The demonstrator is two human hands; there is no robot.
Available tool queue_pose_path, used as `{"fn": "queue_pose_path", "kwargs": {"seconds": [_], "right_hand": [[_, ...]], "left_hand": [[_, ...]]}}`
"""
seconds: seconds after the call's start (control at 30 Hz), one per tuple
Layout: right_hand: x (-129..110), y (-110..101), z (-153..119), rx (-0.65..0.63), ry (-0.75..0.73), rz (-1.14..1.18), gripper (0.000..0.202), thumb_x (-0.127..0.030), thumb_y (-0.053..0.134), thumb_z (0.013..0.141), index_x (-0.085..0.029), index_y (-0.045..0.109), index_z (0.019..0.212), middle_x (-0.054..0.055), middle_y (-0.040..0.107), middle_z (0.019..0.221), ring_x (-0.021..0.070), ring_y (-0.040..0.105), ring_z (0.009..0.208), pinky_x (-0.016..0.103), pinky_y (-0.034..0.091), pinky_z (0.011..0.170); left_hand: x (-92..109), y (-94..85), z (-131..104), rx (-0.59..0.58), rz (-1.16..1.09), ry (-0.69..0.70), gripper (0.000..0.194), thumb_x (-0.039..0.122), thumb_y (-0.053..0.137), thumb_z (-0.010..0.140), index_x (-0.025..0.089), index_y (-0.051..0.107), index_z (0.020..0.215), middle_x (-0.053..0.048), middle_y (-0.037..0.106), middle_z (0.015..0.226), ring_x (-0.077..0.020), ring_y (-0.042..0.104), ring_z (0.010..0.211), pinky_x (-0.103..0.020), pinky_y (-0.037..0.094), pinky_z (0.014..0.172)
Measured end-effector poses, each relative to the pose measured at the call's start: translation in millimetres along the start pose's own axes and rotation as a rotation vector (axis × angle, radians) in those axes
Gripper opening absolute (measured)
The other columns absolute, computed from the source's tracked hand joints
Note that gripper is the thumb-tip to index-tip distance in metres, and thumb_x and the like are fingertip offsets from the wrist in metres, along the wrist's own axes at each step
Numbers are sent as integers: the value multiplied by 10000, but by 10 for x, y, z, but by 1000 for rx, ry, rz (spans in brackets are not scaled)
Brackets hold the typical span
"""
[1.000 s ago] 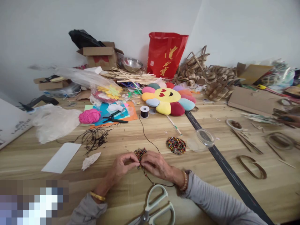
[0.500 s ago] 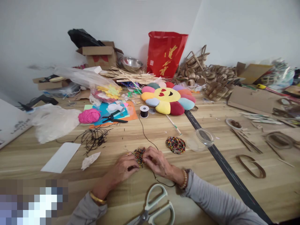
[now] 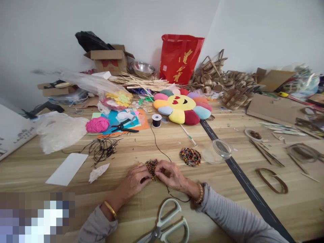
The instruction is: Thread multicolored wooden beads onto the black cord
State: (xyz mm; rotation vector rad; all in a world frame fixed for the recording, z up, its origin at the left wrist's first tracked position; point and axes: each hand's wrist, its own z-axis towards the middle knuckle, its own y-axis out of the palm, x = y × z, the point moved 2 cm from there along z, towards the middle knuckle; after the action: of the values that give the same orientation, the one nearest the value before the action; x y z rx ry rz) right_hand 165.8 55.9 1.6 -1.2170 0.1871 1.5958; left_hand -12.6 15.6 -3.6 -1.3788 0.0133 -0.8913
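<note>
A small piece of beadwork (image 3: 151,166) in dark, mixed-colour beads lies at the table's front, between my hands. My left hand (image 3: 136,178) is curled at its left edge, thumb and fingers closed on it. My right hand (image 3: 170,173) pinches at the right side; the fingertips partly hide what they grip. A thin black cord (image 3: 159,147) runs from a spool (image 3: 156,120) towards my right hand, and a length of cord curves out below the wrist. Scissors (image 3: 155,233) with pale handles lie in front of me, handles apart. A coil of coloured beads (image 3: 190,157) rests to the right.
Pliers (image 3: 121,127), pink yarn (image 3: 97,125), black cord scraps (image 3: 103,150) and a white card (image 3: 67,169) lie left. A flower cushion (image 3: 182,106) and red bag (image 3: 181,59) stand behind. Clear round containers (image 3: 221,148) and a brown strip loop (image 3: 272,182) are at right.
The whole view has shifted slightly. My hands stay at the beadwork, with only very small finger movement.
</note>
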Motion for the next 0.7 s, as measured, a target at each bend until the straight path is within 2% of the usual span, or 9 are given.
{"fn": "queue_pose_path", "kwargs": {"seconds": [0.07,0.17,0.33,0.7], "right_hand": [[-24,2,-15,-60,-15,-8,108,-216,502,873,-162,537,786,17,562,675,108,497,584,207,410,535],[-61,31,-51,-179,-118,-58,58,-180,484,848,-172,515,800,-11,537,622,93,462,519,200,380,507],[-100,105,-94,-325,-286,-175,47,-148,463,830,-190,483,833,-7,559,643,107,508,550,211,398,558],[-73,84,-16,-283,-265,-237,87,-104,446,825,-185,480,826,31,591,696,135,547,630,238,431,632]], "left_hand": [[-6,3,-1,4,-18,-8,122,175,583,848,162,671,765,-47,664,765,-177,576,752,-290,442,714],[-20,6,-4,12,-65,-15,112,160,593,838,160,664,752,-45,668,767,-171,573,739,-277,435,688],[-34,1,-3,17,-115,-34,95,115,597,823,155,665,770,-45,679,776,-170,583,752,-278,437,709],[-54,-12,30,68,-132,-58,120,99,585,814,141,652,724,-46,651,728,-164,591,719,-278,454,694]]}}
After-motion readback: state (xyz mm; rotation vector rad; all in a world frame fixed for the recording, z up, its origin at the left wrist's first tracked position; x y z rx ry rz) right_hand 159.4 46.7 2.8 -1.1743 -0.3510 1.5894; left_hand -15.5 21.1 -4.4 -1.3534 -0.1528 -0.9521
